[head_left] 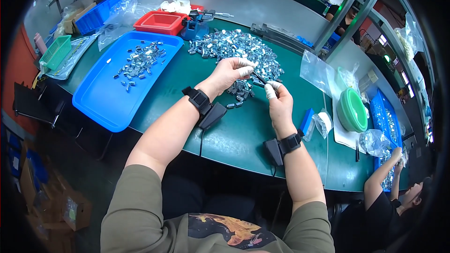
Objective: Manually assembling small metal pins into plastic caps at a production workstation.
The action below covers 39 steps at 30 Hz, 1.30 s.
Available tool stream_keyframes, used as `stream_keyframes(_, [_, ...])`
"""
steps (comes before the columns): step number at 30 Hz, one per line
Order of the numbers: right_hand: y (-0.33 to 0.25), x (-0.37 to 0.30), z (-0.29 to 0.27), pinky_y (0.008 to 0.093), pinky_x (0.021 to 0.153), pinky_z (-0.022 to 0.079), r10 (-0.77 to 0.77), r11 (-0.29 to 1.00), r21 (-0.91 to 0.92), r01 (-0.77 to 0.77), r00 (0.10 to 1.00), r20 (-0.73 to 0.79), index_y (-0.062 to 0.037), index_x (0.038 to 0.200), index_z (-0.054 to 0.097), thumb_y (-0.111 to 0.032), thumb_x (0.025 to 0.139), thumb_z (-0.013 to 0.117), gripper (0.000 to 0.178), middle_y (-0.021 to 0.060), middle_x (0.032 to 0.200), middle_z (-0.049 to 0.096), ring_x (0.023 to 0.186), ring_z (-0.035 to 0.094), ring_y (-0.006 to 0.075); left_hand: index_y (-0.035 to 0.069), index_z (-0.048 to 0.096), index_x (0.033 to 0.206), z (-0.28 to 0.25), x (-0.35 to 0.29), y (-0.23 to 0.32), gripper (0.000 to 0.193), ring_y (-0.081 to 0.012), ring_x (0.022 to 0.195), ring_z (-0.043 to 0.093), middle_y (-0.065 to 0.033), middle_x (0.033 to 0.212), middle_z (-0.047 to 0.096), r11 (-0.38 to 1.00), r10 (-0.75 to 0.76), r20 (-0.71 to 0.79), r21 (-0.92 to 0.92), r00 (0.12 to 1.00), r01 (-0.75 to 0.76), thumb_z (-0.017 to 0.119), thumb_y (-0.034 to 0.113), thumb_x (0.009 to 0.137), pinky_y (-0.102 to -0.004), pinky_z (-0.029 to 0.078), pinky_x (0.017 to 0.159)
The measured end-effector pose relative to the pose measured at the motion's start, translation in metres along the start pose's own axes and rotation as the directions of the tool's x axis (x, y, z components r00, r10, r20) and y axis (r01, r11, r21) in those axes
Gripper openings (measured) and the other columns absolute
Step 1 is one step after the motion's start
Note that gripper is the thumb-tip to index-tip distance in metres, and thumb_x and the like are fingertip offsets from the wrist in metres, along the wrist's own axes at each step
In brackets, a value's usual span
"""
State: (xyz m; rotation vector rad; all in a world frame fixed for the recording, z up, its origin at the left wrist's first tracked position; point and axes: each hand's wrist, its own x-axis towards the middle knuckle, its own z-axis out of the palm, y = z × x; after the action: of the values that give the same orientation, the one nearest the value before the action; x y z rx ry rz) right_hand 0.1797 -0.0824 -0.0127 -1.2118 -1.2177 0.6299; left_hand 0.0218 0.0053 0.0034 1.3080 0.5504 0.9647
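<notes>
A large heap of small shiny metal cylinders (234, 47) is spread over the green table, just beyond my hands. My left hand (227, 74), white covers on its fingertips, is closed in a pinch; what sits between its fingers is too small to make out. A slim dark rod (260, 78) runs from the fingers of my right hand (281, 103) toward the left fingertips. Thumb and forefinger of the right hand, also covered in white, are closed on it. Below the left hand, several loose cylinders (235, 105) lie at the heap's near edge.
A blue tray (96, 98) with more cylinders stands at left, with a red bin (159, 22) and a blue measuring tool (196, 26) behind it. Green bowls (351, 110) and plastic bags (374, 141) lie at right. A co-worker's hands (397, 155) are over a blue tray (385, 117).
</notes>
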Motion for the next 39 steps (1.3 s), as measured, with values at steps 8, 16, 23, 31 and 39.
stream_keyframes(8, [-0.003, 0.0, -0.001, 0.0181, 0.055, 0.036, -0.026, 0.998, -0.056, 0.025, 1.0, -0.006, -0.0014, 0.089, 0.059, -0.01, 0.082, 0.057, 0.011, -0.0039, 0.073, 0.054, 0.062, 0.043, 0.0031, 0.002, 0.06, 0.096, -0.003, -0.001, 0.002, 0.02, -0.0091, 0.077, 0.057, -0.0034, 0.088, 0.061, 0.997, 0.071, 0.026, -0.03, 0.997, -0.07, 0.062, 0.011, 0.079, -0.0227, 0.047, 0.071])
stream_keyframes(16, [0.002, 0.001, 0.002, 0.0178, 0.047, 0.028, -0.031, 0.997, 0.072, 0.034, 0.999, -0.038, -0.0043, 0.088, 0.059, -0.02, 0.086, 0.052, 0.017, -0.0061, 0.06, 0.043, 0.052, 0.036, 0.0029, 0.001, 0.061, 0.092, 0.002, -0.003, 0.002, 0.015, -0.0101, 0.077, 0.058, -0.0035, 0.087, 0.061, 0.992, 0.102, -0.051, -0.069, 0.993, -0.106, 0.062, 0.009, 0.079, -0.0227, 0.048, 0.073])
stream_keyframes(23, [-0.002, 0.001, -0.008, 0.0173, 0.051, 0.032, 0.248, 0.916, 0.263, -0.302, 0.944, 0.219, -0.0036, 0.085, 0.059, -0.015, 0.084, 0.056, 0.011, -0.0056, 0.068, 0.051, 0.058, 0.039, 0.0022, 0.001, 0.06, 0.091, 0.001, 0.003, -0.005, 0.014, -0.0085, 0.074, 0.057, -0.0019, 0.085, 0.061, 0.985, 0.173, -0.126, 0.043, 0.977, -0.168, 0.062, 0.01, 0.079, -0.0218, 0.047, 0.068])
stream_keyframes(31, [-0.005, -0.002, 0.002, 0.0168, 0.049, 0.029, 0.04, 0.996, 0.073, -0.042, 0.999, 0.025, -0.0049, 0.084, 0.058, -0.016, 0.083, 0.057, 0.011, -0.0065, 0.067, 0.046, 0.056, 0.037, 0.0019, 0.002, 0.06, 0.089, 0.001, 0.001, -0.002, 0.013, -0.0072, 0.074, 0.055, -0.0004, 0.081, 0.061, 0.993, 0.118, -0.103, -0.017, 0.988, -0.12, 0.061, 0.012, 0.08, -0.0207, 0.046, 0.067])
stream_keyframes(39, [-0.005, 0.002, -0.007, 0.0171, 0.046, 0.026, 0.229, 0.968, 0.07, -0.24, 0.965, 0.129, -0.0058, 0.086, 0.057, -0.018, 0.085, 0.055, 0.012, -0.0077, 0.065, 0.043, 0.054, 0.033, 0.0012, 0.003, 0.062, 0.092, -0.001, 0.0, -0.003, 0.015, -0.0076, 0.074, 0.055, -0.0025, 0.084, 0.061, 0.991, 0.135, -0.019, 0.015, 0.991, -0.135, 0.062, 0.01, 0.078, -0.0215, 0.045, 0.069])
